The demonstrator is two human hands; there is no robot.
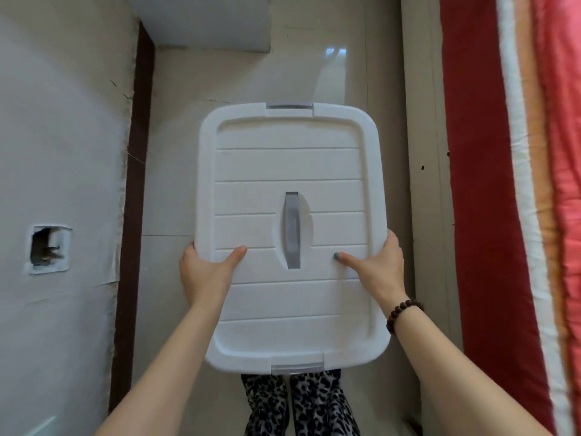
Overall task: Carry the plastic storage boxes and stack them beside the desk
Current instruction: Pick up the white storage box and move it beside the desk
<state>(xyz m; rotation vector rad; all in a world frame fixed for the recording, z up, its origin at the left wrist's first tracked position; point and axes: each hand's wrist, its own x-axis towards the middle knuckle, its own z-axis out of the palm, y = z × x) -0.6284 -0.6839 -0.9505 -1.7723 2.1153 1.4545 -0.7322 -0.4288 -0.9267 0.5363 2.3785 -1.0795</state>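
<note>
Left hand (206, 272) and right hand (377, 265) grip the white storage box (283, 165) by its sides above the tiled floor (176, 152).

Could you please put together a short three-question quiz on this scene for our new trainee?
1. True or false: only one hand grips the white ribbed plastic storage box.
2. Which wrist wears the brown beaded bracelet: A) left, B) right?
3. Fill in: the grey handle sits in the middle of the box's ____.

Key:
1. False: the left hand and the right hand each grip a long side, thumbs on top.
2. B.
3. Lid.
</note>
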